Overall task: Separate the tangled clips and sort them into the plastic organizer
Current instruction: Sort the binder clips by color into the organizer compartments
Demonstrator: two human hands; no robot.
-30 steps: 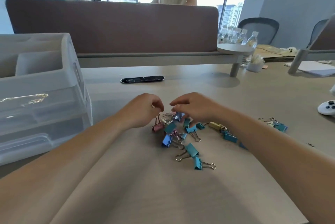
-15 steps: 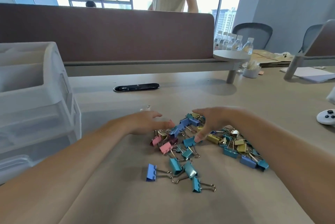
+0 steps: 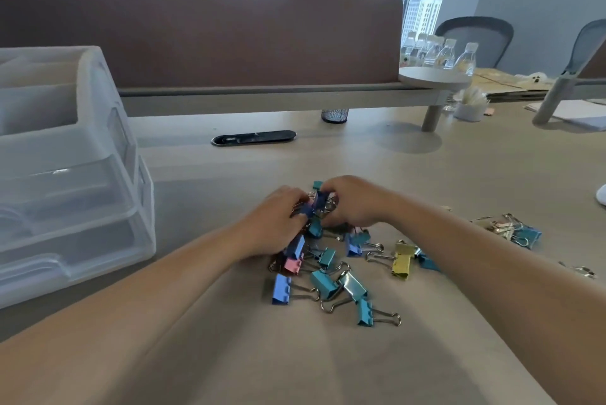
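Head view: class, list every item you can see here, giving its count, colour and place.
tangled clips: one bunch, blue and teal, held up in the centre
loose clips: many, teal, blue, pink, yellow, spread below the bunch
clip cluster: one, teal and silver, far right
organizer: one, clear plastic, left
table: one, tan
divider: one, brown, behind
cable slot: one, black, beyond the clips
mesh cup: one, black, under divider
bottles: several, clear, back right
chairs: two, grey, back right
left hand, right hand: both grip the tangled clips

Bare desk (image 3: 203, 201) is left between clip pile (image 3: 327, 257) and plastic organizer (image 3: 75, 175); beyond the pile, passage is bounded by the partition (image 3: 196, 37).
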